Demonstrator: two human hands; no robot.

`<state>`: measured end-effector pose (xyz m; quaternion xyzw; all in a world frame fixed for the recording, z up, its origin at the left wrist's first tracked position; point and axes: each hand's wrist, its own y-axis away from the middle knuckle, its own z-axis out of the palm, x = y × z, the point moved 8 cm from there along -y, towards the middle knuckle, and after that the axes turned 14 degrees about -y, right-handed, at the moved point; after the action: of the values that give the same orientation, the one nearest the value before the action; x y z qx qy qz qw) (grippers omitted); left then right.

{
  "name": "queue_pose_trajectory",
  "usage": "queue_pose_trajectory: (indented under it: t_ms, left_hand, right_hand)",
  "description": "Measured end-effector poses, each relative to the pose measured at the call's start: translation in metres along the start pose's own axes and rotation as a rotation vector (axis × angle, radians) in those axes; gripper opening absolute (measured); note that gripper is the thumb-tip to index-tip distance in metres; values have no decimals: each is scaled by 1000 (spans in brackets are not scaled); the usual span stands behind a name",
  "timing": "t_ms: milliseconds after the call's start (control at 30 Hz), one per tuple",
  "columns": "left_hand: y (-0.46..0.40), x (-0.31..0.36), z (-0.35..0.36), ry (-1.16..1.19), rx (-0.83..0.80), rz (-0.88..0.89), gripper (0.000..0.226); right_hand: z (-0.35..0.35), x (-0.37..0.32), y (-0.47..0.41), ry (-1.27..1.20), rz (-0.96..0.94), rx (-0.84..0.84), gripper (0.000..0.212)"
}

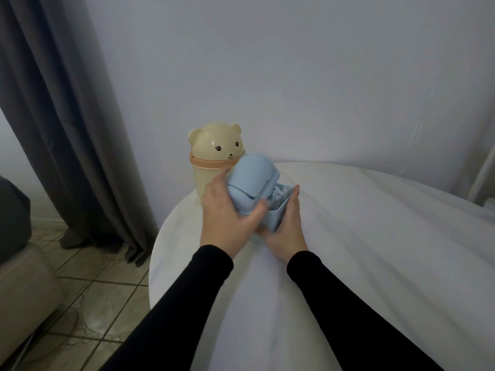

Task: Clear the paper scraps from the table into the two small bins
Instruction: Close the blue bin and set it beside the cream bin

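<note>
A cream bear-shaped bin point(207, 167) with its domed lid on stands at the table's far left edge. In front of it is a light blue bin point(276, 219) holding white paper scraps point(280, 195). My left hand point(227, 218) grips the blue domed lid point(251, 180), which is tilted over the blue bin's left rim. My right hand point(288, 223) holds the blue bin's body from the right and below, fingers along its side.
The round table point(348, 250) is covered with a white cloth and reaches the wall. A grey curtain point(67, 116) hangs at the left above a tiled floor point(88, 290). Part of a grey seat point(16, 250) shows at the far left.
</note>
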<state>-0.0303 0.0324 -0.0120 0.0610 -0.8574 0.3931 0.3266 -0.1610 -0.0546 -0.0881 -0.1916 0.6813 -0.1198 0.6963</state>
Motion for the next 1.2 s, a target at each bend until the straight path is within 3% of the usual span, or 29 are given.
queue_pose_trajectory:
  t_ms: [233,367,567,767,933,1200]
  left_hand:
    - [5,23,34,-110,-37,47,72]
    - [-1,20,42,-102,-54,62,70]
    - [-8,17,49,-133,-82,55,73]
    - [-10,16,51,-116,-139,45,71]
    - [-9,19,49,-158,-164,60,69]
    - [-7,8,52,-16,-141,58,75]
  right_hand:
    - [-2,-3,-9,49,-60,63,103]
    - [-3,-5,-9,22,-76,57,95]
    - [-3,2,-4,-45,17,43,123]
    - [-6,-2,-1,-61,46,55,105]
    - [-4,1,1,-48,79,25,133]
    - [-9,-5,2,-60,71,33,129]
